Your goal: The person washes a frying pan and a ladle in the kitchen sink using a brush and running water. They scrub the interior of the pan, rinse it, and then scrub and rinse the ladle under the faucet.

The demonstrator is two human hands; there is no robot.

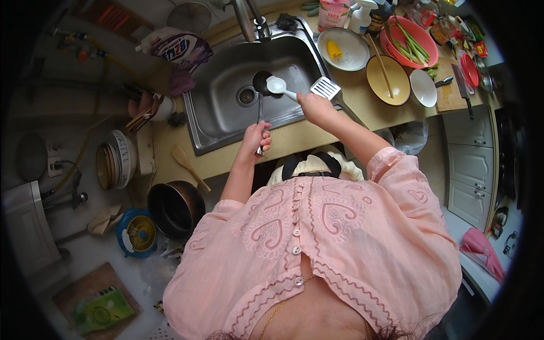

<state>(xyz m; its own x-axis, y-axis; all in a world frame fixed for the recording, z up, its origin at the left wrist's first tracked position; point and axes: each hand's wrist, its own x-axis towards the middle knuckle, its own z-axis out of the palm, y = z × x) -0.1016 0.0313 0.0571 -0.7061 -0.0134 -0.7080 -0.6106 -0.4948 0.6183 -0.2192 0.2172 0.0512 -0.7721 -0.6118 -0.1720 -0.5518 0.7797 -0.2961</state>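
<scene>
1. Left hand (258,139): yours, fingers curled round the metal handle of a ladle; the handle's end shows below your fist.
2. Ladle (260,105): metal handle, dark round bowl; held over the sink, its bowl near the drain (247,96).
3. Right hand (313,107): yours, closed round the handle of a white spoon, thumb toward the spoon's bowl.
4. White spoon (276,85): over the sink, its bowl just beside the ladle's; you cannot tell here whether the two touch.
5. Sink (218,116): stainless steel, single basin, set into the yellowish table (306,135); faucet (243,22) at the far side.
6. Slotted spatula (326,88): white head, grey handle; at the sink's right edge, near your right hand.
7. Pale bowl (354,55): right of the sink, with a yellow piece (334,51) inside.
8. Yellow bowl (375,79): on the table, chopsticks (381,65) laid across it.
9. White bowl (423,88): just right of the yellow bowl.
10. Wooden spatula (191,167): on the table, left of your left hand.
</scene>
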